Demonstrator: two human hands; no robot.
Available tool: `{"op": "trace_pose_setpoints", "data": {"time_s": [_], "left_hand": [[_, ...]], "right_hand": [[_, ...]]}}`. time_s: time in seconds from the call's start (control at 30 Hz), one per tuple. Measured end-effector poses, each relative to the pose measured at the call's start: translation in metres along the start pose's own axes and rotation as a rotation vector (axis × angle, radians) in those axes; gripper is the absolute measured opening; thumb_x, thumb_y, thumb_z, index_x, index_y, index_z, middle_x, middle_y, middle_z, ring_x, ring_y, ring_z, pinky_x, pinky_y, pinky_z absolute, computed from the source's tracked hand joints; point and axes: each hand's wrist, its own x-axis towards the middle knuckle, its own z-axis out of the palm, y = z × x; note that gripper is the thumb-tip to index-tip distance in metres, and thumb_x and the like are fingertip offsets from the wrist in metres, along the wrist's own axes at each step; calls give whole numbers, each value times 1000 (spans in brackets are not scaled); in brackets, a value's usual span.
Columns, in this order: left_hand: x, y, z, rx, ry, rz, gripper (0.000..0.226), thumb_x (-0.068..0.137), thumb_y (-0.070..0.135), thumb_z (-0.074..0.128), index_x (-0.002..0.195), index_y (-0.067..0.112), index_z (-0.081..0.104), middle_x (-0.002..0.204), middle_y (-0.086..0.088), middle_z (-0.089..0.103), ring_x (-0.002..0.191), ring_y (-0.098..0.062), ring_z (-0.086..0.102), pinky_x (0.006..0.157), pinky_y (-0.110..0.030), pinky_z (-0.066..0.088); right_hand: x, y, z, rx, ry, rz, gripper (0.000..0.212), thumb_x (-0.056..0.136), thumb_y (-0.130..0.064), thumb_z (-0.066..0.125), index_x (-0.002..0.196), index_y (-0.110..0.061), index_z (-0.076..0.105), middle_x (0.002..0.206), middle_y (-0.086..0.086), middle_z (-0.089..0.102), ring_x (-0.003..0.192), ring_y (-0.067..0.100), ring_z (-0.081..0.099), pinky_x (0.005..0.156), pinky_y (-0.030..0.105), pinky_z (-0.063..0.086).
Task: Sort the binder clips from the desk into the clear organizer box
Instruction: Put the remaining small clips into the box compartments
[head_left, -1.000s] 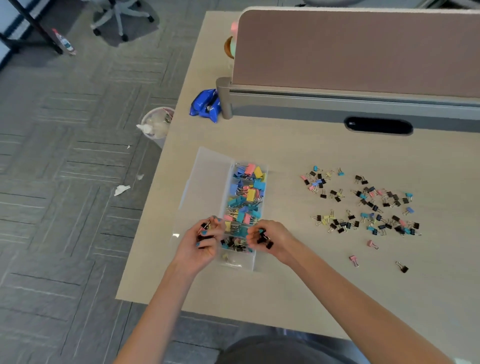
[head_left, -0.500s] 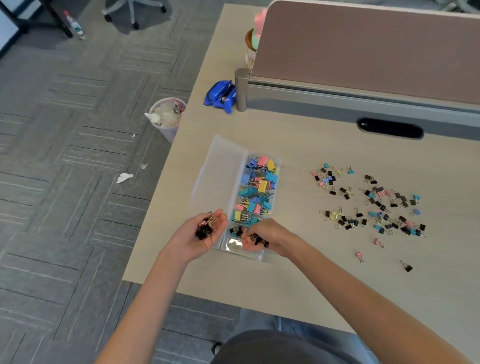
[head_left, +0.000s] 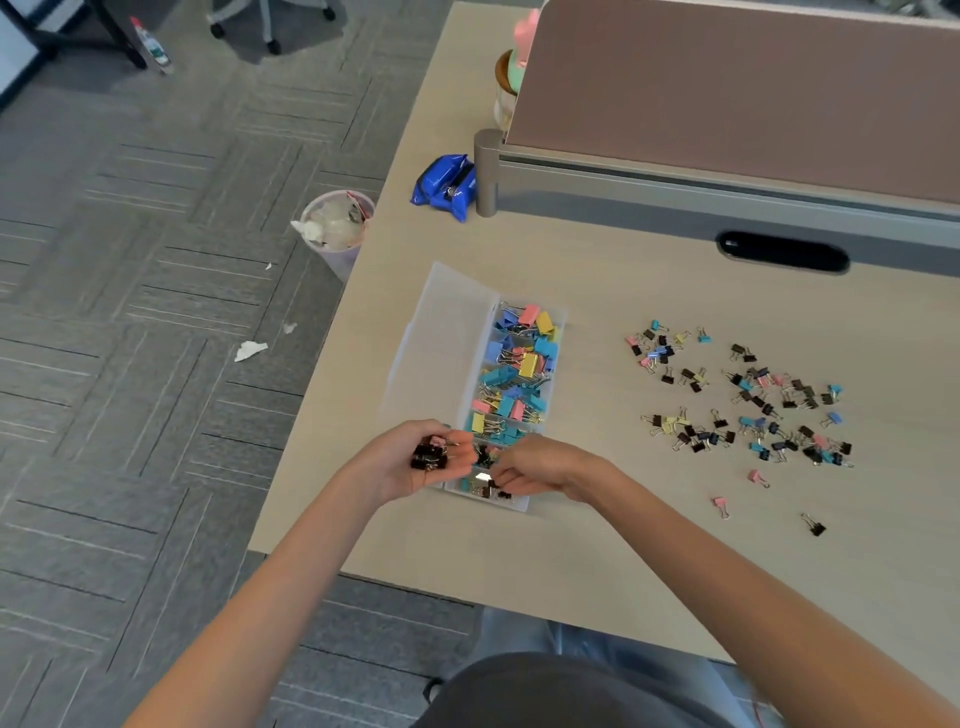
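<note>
A left hand (head_left: 415, 464) cups small black binder clips (head_left: 430, 456) at the near end of the clear organizer box (head_left: 451, 338), right hand (head_left: 540, 466) over its nearest compartment; loose clips (head_left: 748, 405) dot the tabletop (head_left: 623, 545) right of the box.

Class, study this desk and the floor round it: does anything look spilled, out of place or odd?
Torn white paper scraps lie on the grey carpet beside the overfull pale waste bin, as if spilled from it. Farther back, a clear plastic bottle lies on the floor.
</note>
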Motion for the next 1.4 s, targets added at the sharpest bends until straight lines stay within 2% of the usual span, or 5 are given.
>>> {"op": "trace_pose_setpoints", "data": {"time_s": [0.2,0.77,0.87,0.97,1.4], "left_hand": [[9,3,25,343,-22,-37,25,92,5,53,109,-8,66,95,-19,67,87,-26,68,77,-34,59],[35,-7,50,895,135,-39,28,89,11,59,109,-8,62,106,-22,68,93,-30,68,88,-37,56],[32,-6,50,947,152,-33,12,91,11,55,92,1,62,97,-19,70,72,-23,64,72,-29,56],[28,-6,52,960,182,-11,16,93,8,50,78,9,55,66,-7,63,53,-16,54,50,-22,45],[35,-42,125,776,101,349,18,95,13,48,87,12,64,77,-2,66,65,-10,62,55,-17,46]], "right_hand": [[-12,8,-27,128,153,-92,24,94,-2,46,105,9,64,107,25,68,67,17,64,53,15,53],[-17,30,-38,313,218,-141,24,95,-5,44,98,6,65,93,21,70,71,22,68,61,20,56],[-17,31,-37,307,213,-146,24,95,-5,43,97,4,65,95,21,70,71,21,68,64,21,56],[-17,33,-38,316,206,-153,22,95,-6,44,92,1,65,94,20,70,71,21,67,64,22,56],[-25,72,-85,279,377,-250,21,90,-3,43,88,-2,64,77,12,67,64,17,62,57,19,51]]}}
